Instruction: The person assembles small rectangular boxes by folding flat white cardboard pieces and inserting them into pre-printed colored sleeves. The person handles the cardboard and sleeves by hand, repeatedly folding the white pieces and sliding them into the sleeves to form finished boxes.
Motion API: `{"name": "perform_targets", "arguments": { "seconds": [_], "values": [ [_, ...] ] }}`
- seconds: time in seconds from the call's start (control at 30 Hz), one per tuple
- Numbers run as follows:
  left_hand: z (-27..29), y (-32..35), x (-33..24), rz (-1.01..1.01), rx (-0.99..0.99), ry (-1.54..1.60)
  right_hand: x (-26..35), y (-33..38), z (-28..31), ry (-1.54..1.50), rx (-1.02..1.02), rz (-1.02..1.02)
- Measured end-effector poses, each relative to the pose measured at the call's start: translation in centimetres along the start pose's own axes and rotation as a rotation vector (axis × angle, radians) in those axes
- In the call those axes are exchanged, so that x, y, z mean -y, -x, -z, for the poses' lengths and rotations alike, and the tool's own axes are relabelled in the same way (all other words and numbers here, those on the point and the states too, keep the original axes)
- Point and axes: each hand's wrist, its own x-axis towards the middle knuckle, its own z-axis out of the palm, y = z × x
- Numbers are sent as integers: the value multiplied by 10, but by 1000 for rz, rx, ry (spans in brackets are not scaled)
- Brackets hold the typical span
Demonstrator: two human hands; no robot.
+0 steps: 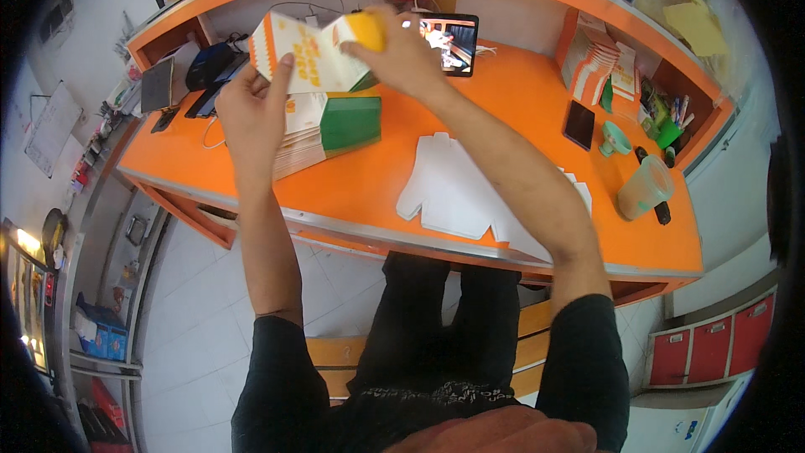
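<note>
Orange and yellow print on white card is marking the folding carton (289,49) that both hands are holding up above the surface (516,101), toward its left side. Its two visible panels are meeting at an upright crease, making a shallow V, while its longer direction is running roughly left to right, from one hand to the other. The left hand (250,117) is grasping the left panel from below, its thumb pressing across the printed face and its fingers curling behind. The right hand (401,52) is gripping the opposite end, thumb on the near face; a yellow patch (366,31) is showing beside those fingers, and whether it is belonging to the carton I cannot tell. Neither hand is the nearer one, since both are touching the carton, so the relation that is mattering most is the crease sitting between the two grips. Just below the carton, toward the body, a stack of flat cartons (303,126) with a green end is lying beside the left wrist. White die-cut card sheets (449,189) are lying farther right, partly under the right forearm, and a tablet (453,44) is standing behind the right hand.
</note>
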Motion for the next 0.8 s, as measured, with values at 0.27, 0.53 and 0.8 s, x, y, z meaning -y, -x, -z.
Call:
{"name": "perform_targets", "arguments": {
  "seconds": [0.27, 0.53, 0.8],
  "values": [
    [58, -3, 85, -89, -128, -725, 42, -17, -28, 249, 547, -104],
    [15, -29, 65, -227, 846, -611, 45, -7, -27, 405, 647, -9],
    [-13, -51, 116, 40, 1174, -397, 28, -7, -62, 272, 669, -52]
  ]
}}
